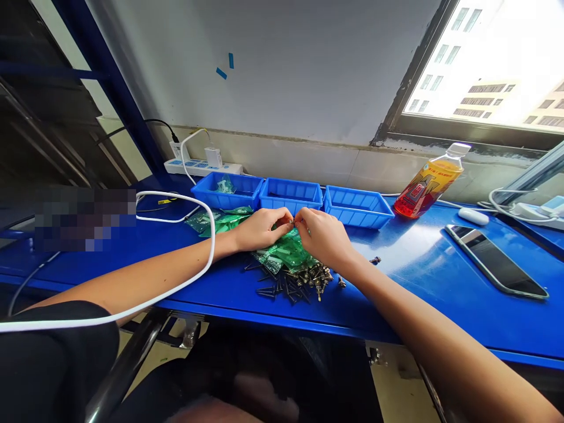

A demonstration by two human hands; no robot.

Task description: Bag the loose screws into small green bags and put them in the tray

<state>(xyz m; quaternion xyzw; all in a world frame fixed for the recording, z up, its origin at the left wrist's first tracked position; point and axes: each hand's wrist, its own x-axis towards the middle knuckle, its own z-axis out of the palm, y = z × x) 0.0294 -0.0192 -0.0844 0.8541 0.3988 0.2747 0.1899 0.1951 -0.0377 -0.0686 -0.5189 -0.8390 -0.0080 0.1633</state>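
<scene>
My left hand (264, 228) and my right hand (321, 232) meet fingertip to fingertip above a heap of green plastic bags (288, 251). Both are closed in a pinch on a small item, too little of which shows to name it. Under and in front of the bags lie dark screws (288, 288) and a pile of brass-coloured metal fittings (318, 276). More green bags (227, 220) lie beyond my left wrist.
Three blue bins (227, 189), (291, 194), (359, 207) stand behind my hands; the left one holds a small bag. A bottle (427, 182), a phone (497, 261) and a white case (473, 216) are at right. A white cable (213, 235) loops over my left forearm.
</scene>
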